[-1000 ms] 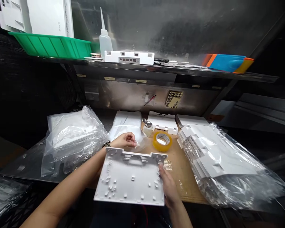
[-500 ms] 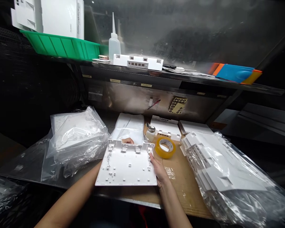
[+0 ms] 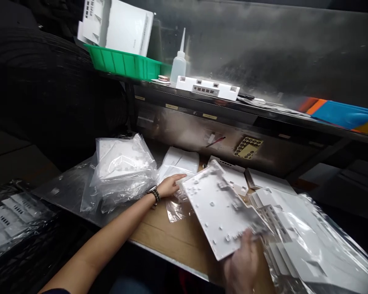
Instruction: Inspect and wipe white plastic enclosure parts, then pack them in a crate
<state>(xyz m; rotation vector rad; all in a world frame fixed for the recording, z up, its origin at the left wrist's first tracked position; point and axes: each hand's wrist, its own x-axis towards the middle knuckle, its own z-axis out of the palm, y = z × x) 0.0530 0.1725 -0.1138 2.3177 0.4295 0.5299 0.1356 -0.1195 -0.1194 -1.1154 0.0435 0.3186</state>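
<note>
My right hand (image 3: 243, 261) grips a white plastic router cover (image 3: 216, 206) by its near right edge, thumb on the inner face. The cover is tilted, its clips and small posts turned up. My left hand (image 3: 169, 186), with a beaded bracelet on the wrist, reaches to the near edge of a stack of clear plastic bags (image 3: 180, 160). Its index finger is stretched out over the bags; the other fingers are partly hidden. A loose flap of clear film (image 3: 175, 210) lies on the cardboard below that hand.
Bagged white covers (image 3: 122, 163) lie left, and a bag of white housings (image 3: 309, 241) lies right. Another white housing (image 3: 237, 176) is behind the held cover. Above runs a shelf with a green tray (image 3: 119, 63), a squeeze bottle (image 3: 178, 67) and a blue-orange box (image 3: 343, 114).
My left hand has let go of the cover and moved to the plastic bags. The right hand has swung the cover rightward and turned it. The view has shifted left.
</note>
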